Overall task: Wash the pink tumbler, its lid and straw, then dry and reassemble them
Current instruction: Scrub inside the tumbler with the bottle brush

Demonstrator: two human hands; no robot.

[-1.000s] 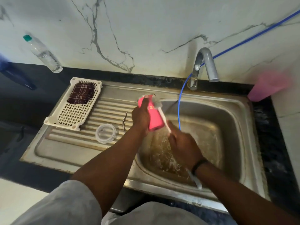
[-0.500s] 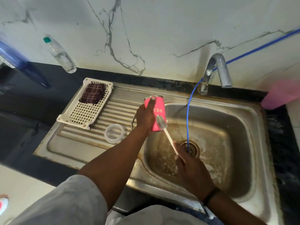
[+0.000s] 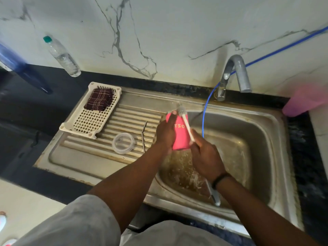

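At the centre of the frame the left hand [image 3: 166,132] grips the pink tumbler [image 3: 180,137], fingers wrapped round its side and the thumb up near the rim. The tumbler is held over the left edge of the sink [image 3: 262,139], tipped with its mouth toward the upper left, letters showing on its side. The right hand [image 3: 205,157] is curled round the white handle of a brush [image 3: 186,125]; the bristled head sits right at the tumbler's rim and the handle lies across the pink side. The handle's far end pokes out below the right wrist, which wears a dark band [image 3: 221,180].

Left of the hands, on the ribbed drainboard [image 3: 127,112], lies the clear lid [image 3: 123,143], flat, and just to its right the metal straw [image 3: 143,135], bent at the top. Both sit apart from the tumbler. Further toward the upper left a white tray [image 3: 85,125] holds a folded dark checked cloth [image 3: 99,102].

The tap [image 3: 236,73] stands at the upper right behind the basin, with a thin blue hose [image 3: 205,107] running down into the sink. A water bottle [image 3: 61,55] leans at the wall in the upper left. A blurred pink cup [image 3: 305,102] stands at the right edge.
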